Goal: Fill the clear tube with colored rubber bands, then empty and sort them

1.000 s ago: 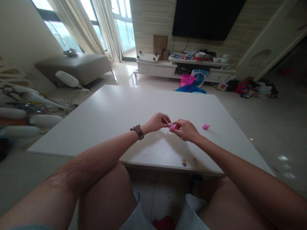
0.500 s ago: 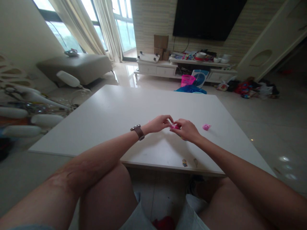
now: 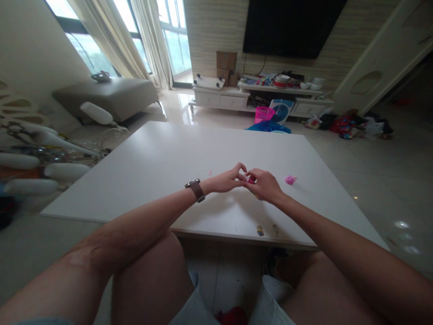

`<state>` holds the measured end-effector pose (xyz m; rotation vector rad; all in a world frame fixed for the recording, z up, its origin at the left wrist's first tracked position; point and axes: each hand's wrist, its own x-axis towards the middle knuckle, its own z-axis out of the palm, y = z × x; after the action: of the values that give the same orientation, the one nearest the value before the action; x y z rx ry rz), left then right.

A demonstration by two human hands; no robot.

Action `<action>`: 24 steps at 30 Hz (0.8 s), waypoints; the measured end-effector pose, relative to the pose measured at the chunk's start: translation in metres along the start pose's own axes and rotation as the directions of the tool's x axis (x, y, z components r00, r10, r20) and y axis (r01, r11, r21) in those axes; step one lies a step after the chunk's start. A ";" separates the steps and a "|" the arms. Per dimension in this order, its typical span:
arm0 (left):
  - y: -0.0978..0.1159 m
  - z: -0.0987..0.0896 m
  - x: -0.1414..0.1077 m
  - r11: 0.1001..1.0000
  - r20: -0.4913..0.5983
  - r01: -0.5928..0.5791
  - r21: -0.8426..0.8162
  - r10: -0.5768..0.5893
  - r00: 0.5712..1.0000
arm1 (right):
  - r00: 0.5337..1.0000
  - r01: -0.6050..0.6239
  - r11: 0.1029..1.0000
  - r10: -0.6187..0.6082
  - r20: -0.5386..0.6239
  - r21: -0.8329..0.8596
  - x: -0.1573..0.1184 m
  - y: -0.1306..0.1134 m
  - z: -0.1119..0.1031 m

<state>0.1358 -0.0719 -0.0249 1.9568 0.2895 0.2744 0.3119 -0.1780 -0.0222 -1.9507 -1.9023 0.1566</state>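
Over the middle of the white table (image 3: 162, 153), my hands meet at a small pink thing (image 3: 249, 179), mostly covered by fingers; its kind is unclear. The fingers of my right hand (image 3: 266, 184) are closed round its right side. My left hand (image 3: 234, 178), with a brown-strapped watch (image 3: 195, 189) on its wrist, pinches at its left side. To the right of my right hand lies a pink lump (image 3: 290, 180) with a pointed, twisted-looking end. A tiny pink scrap (image 3: 209, 172) rests on the tabletop behind my left wrist.
Near the table's front edge are a yellow-and-blue cartoon figure sticker (image 3: 260, 230) and a pale mark or sticker (image 3: 275, 230). Beyond the table stand a pink basket (image 3: 264, 114) and a low white cabinet (image 3: 219, 98). A white-armed lamp (image 3: 96, 113) is at the left.
My left hand has shifted slightly down and right, its fingers closer to the right hand. The tiny pink scrap behind my left wrist shows more fully. My right hand has barely moved.
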 end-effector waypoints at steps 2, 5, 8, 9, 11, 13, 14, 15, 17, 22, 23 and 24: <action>-0.003 0.003 0.002 0.997 0.016 -0.017 -0.072 0.018 1.000 | 1.000 0.007 1.000 -0.008 -0.014 -0.024 -0.001 -0.001 0.000; -0.005 0.004 0.004 0.995 0.030 -0.036 -0.098 0.039 0.999 | 1.000 0.018 0.999 -0.018 -0.013 -0.033 -0.001 -0.002 0.000; -0.003 -0.001 0.003 0.999 -0.046 -0.036 0.004 0.036 0.998 | 1.000 0.007 1.000 -0.007 0.000 0.003 0.000 -0.005 0.000; -0.002 -0.003 0.003 0.999 -0.082 -0.036 0.031 0.039 0.996 | 1.000 -0.003 1.000 0.003 -0.001 0.014 0.001 -0.007 0.000; 0.000 -0.007 0.002 0.997 -0.150 -0.055 0.054 0.062 0.987 | 1.000 -0.014 1.000 0.014 -0.004 0.028 0.002 -0.010 0.000; 0.001 -0.010 0.002 0.994 -0.197 -0.091 0.056 0.100 0.975 | 1.000 -0.015 0.999 0.016 -0.007 0.036 0.003 -0.013 0.000; 0.002 -0.012 0.001 0.992 -0.215 -0.106 0.064 0.117 0.969 | 1.000 -0.014 0.999 0.014 -0.009 0.039 0.004 -0.014 0.000; 0.003 -0.014 0.000 0.990 -0.227 -0.117 0.079 0.133 0.965 | 1.000 -0.012 0.999 0.013 -0.012 0.040 0.004 -0.014 -0.001; 0.004 -0.016 -0.001 0.983 -0.232 -0.133 0.125 0.159 0.960 | 1.000 -0.014 0.999 0.015 -0.018 0.041 0.005 -0.015 0.000; 0.005 -0.019 -0.003 0.985 -0.298 -0.130 0.109 0.158 0.941 | 1.000 -0.006 0.998 0.008 -0.029 0.057 0.005 -0.016 0.001; 0.004 -0.020 -0.002 0.988 -0.316 -0.126 0.092 0.149 0.937 | 0.999 -0.002 0.998 0.004 -0.032 0.057 0.005 -0.016 0.001; 0.003 -0.022 -0.001 0.990 -0.336 -0.122 0.077 0.141 0.931 | 0.999 0.004 0.998 -0.002 -0.034 0.055 0.005 -0.016 0.001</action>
<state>0.1278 -0.0541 -0.0140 1.9807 0.3940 0.7043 0.2966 -0.1733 -0.0164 -1.9024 -1.8599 0.1727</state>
